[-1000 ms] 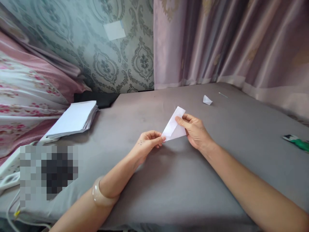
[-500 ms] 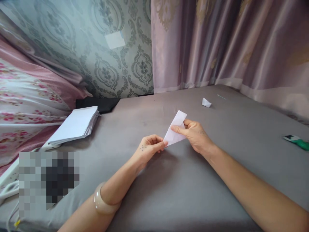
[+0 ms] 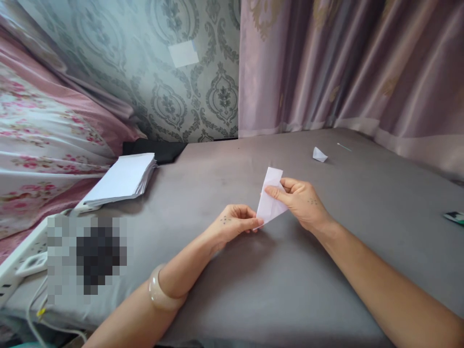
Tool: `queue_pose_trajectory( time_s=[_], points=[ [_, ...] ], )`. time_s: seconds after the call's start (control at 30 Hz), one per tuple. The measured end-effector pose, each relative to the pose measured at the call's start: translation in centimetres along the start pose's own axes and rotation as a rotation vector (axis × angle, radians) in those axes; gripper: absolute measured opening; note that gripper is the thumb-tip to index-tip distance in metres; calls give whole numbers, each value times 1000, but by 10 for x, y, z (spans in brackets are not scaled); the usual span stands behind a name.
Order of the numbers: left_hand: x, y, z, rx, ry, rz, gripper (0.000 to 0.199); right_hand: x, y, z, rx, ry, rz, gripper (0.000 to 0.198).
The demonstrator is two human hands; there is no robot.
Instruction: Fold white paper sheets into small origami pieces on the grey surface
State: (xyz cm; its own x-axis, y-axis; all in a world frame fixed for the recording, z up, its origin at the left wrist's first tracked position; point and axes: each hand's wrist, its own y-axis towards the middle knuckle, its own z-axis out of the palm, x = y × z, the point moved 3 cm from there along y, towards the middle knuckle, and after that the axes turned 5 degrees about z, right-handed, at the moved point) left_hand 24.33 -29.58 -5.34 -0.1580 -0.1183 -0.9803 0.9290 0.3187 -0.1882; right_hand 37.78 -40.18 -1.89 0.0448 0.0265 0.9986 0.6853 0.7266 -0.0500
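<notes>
Between my two hands is a small folded piece of white paper (image 3: 272,205), held above the grey bed surface. My left hand (image 3: 237,223) pinches its lower left corner between thumb and fingers. On the right side of the paper, my right hand (image 3: 299,199) grips it, the thumb lying across the front face and the fingers partly hidden behind. The paper has a slanted right edge and a narrow flat top. A pale bangle (image 3: 161,290) circles my left forearm.
A stack of white paper (image 3: 123,178) lies at the left, by a black cloth item (image 3: 159,150). Farther back on the grey sheet (image 3: 203,179) are a small folded paper piece (image 3: 319,154) and a thin stick (image 3: 344,147). A green-and-white object (image 3: 455,217) shows at the right edge.
The view has shifted slightly, so the surroundings sit farther right. The folded paper has turned a little more upright, with both hands still holding it.
</notes>
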Motion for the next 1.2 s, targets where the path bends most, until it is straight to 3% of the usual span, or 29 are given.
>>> queue_pose_trajectory(
  time_s=[0.1,0.3,0.43,0.57,0.73,0.8,0.93,1.03,1.2],
  points=[
    [-2,0,0,35,-30,-4,32,-3,-1,2,71,-43,23,35],
    [-16,1,-13,-244,-191,252,30,-9,-6,10,173,-247,-21,35],
    [-17,1,-16,-259,-234,317,24,-7,-13,19,195,-415,-83,32],
    [-20,-1,-16,-283,-254,348,19,-4,-19,25,112,-542,-197,30],
    [-23,-3,-18,-347,-284,390,20,6,-31,28,-165,-641,-599,21],
    [-24,-2,-19,-369,-299,404,20,7,-35,29,-228,-685,-691,16],
    [-24,-2,-18,-358,-352,424,18,8,-39,31,-245,-724,-794,12],
    [-25,-3,-16,-340,-412,448,16,9,-40,34,-219,-760,-857,19],
    [-24,-4,-17,-353,-458,441,18,9,-38,39,-225,-818,-865,29]
  ],
)
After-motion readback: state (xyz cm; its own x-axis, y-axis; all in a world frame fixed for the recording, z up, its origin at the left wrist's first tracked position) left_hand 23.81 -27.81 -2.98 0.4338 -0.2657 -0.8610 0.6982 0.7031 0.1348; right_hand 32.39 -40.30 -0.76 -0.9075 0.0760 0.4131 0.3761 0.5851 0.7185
